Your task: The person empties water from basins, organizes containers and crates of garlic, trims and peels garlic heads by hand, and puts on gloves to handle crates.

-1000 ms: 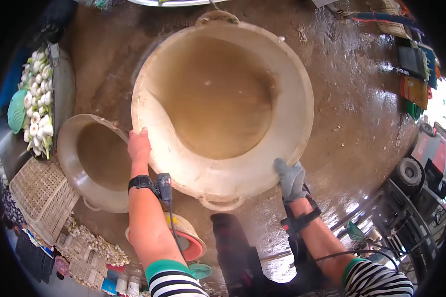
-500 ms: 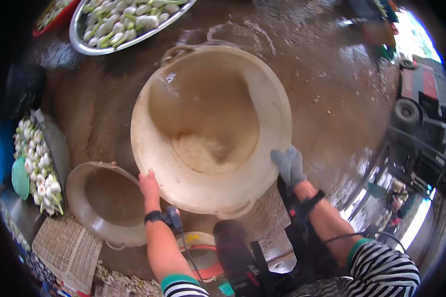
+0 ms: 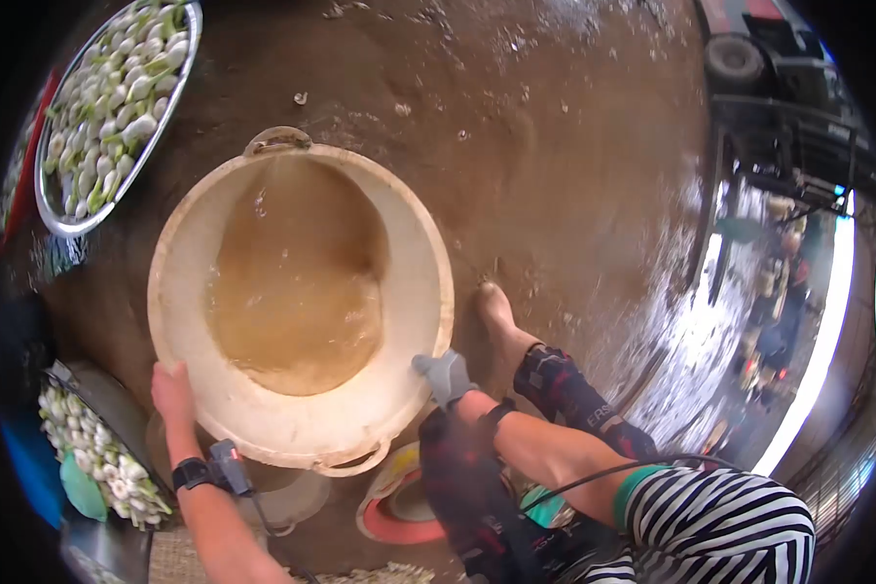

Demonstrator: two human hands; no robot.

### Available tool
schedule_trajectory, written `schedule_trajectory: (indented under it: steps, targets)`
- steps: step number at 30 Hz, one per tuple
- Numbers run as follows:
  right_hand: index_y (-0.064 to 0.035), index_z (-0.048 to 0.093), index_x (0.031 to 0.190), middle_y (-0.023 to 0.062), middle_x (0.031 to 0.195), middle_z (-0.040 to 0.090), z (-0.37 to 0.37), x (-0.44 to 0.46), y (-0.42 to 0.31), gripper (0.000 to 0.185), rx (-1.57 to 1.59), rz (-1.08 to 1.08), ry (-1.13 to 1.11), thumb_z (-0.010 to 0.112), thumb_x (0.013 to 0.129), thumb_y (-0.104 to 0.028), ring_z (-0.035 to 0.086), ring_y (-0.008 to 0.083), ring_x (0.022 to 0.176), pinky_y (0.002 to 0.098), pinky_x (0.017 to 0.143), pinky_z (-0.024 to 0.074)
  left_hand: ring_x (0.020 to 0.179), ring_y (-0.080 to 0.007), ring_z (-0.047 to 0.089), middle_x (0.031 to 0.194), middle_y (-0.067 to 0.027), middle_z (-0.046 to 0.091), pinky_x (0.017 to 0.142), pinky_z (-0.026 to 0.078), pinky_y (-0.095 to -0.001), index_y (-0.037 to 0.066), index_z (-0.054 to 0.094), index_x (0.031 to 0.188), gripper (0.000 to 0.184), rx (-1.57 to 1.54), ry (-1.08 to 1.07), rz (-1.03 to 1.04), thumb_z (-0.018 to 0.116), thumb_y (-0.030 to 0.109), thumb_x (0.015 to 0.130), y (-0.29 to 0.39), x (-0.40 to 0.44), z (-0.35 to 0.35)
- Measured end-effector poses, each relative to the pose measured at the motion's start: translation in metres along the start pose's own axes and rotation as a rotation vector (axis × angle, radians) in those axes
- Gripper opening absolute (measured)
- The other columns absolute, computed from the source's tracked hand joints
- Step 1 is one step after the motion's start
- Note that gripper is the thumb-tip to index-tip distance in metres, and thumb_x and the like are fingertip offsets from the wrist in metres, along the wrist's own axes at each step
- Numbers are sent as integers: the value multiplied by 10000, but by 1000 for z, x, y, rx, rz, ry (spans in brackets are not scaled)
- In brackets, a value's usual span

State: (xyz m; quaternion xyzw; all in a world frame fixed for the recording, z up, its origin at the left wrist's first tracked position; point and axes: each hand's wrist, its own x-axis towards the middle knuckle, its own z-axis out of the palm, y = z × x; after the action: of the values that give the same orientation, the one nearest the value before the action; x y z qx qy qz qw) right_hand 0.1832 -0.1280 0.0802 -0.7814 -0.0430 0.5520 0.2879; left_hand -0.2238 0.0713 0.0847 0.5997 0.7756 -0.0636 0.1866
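Well, my bare left hand (image 3: 174,391) and gloved right hand (image 3: 446,377) are both clamped on the tilted tub (image 3: 177,292), which isn't empty, brown water (image 3: 297,292) pooled inside

The big round tub (image 3: 409,243) looks like smooth, mostly matt plastic with a scuffed rim, the oval basin (image 3: 187,73) of white bulbs like glossy metal along its edge, the striped sleeve (image 3: 720,516) like soft matt cloth, and the muddy floor (image 3: 574,185) wet, uneven and shiny in patches.
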Motion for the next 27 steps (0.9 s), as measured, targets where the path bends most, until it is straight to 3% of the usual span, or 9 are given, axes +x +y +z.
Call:
schedule_trajectory:
  steps: [5, 7, 10, 11, 14, 15, 17, 20, 27]
  targets:
    - [49, 579, 1011, 130, 844, 638, 32, -16, 34, 329, 145, 552, -65, 587, 789, -195, 610, 239, 688, 339, 612, 493, 838, -429, 555, 859, -248, 595, 738, 421, -455, -48, 523, 929, 289, 89, -104, 366, 553, 198, 782, 134, 10, -100]
    - [55, 575, 1013, 128, 833, 632, 39, -21, 50, 340, 256, 430, 42, 589, 788, -201, 603, 237, 690, 334, 625, 489, 828, -425, 553, 841, -243, 594, 726, 424, -456, -44, 525, 915, 274, 199, -103, 470, 563, 179, 760, 198, -3, -114]
    - [65, 547, 1063, 142, 900, 619, 40, -17, 72, 365, 279, 530, 46, 561, 789, -175, 589, 234, 827, 322, 727, 470, 638, -256, 545, 740, -175, 573, 620, 445, -349, -25, 510, 884, 210, -27, -335, 491, 565, 151, 783, 316, -64, -120]
    - [55, 537, 1091, 140, 926, 615, 48, -9, 117, 381, 240, 524, -5, 559, 778, -161, 582, 231, 861, 319, 757, 460, 582, -242, 514, 676, -154, 543, 575, 434, -349, -16, 495, 886, 198, -103, -351, 674, 574, 126, 773, 341, -81, -106]
    - [-1, 501, 1173, 120, 1009, 599, 37, -3, 159, 453, 150, 251, 4, 555, 738, -119, 557, 217, 948, 305, 825, 433, 465, -201, 427, 549, -107, 444, 483, 398, -338, 11, 429, 844, 189, 14, -421, 651, 573, 86, 747, 428, -133, -56]
    - [-1, 505, 1165, 121, 1004, 600, 26, 1, 154, 448, 195, 266, 13, 558, 738, -126, 559, 218, 943, 308, 821, 434, 452, -197, 434, 533, -99, 437, 464, 393, -334, 18, 416, 815, 190, 31, -473, 633, 577, 85, 740, 453, -149, -39]
    - [-3, 515, 1150, 125, 994, 603, -3, 12, 134, 436, 301, 368, 21, 564, 738, -138, 562, 222, 934, 313, 813, 436, 426, -194, 447, 492, -79, 418, 434, 384, -334, 33, 394, 769, 200, 48, -597, 814, 583, 80, 728, 519, -215, -24]
    - [-5, 529, 1127, 130, 980, 607, -41, 13, 108, 421, 395, 452, 41, 574, 738, -158, 566, 227, 920, 321, 802, 439, 509, -404, 531, 523, -194, 517, 482, 422, -462, -21, 436, 786, 254, 72, -758, 1108, 608, 160, 738, 596, -285, 5]
    - [-9, 561, 1074, 141, 945, 616, -106, -1, 90, 390, 531, 553, 68, 597, 738, -202, 577, 239, 886, 340, 775, 446, 568, -404, 551, 550, -201, 534, 558, 449, -462, -31, 440, 780, 228, 156, -818, 1226, 587, 123, 698, 668, -362, 68]
